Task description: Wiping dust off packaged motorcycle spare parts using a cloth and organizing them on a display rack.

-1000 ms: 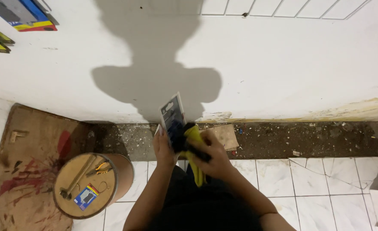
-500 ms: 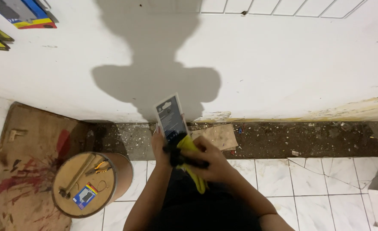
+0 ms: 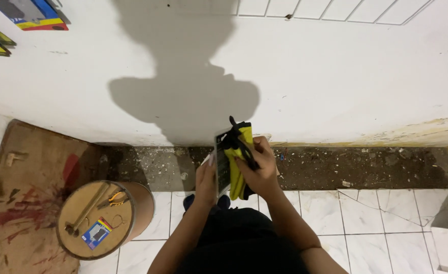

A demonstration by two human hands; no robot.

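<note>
Both my hands are raised in front of me over the floor by the white wall. My left hand [image 3: 205, 178] grips the lower edge of a flat cardboard package card [image 3: 220, 161], turned nearly edge-on. My right hand [image 3: 258, 170] clasps a pair of yellow and black gloves [image 3: 238, 152] pressed against the card, with a black strap or tie sticking up at the top. The gloves and card are touching.
A round wooden stool [image 3: 122, 223] at lower left carries a hammer [image 3: 86, 209], pliers [image 3: 113, 198] and a small blue card pack [image 3: 96, 233]. A paint-stained wooden board [image 3: 26, 193] lies at the left. A rubble-strewn bare strip [image 3: 366, 167] runs along the wall; cracked white tiles [image 3: 386, 228] lie at right.
The card has turned from face-on to nearly edge-on. My right hand has lifted the gloves up alongside it.
</note>
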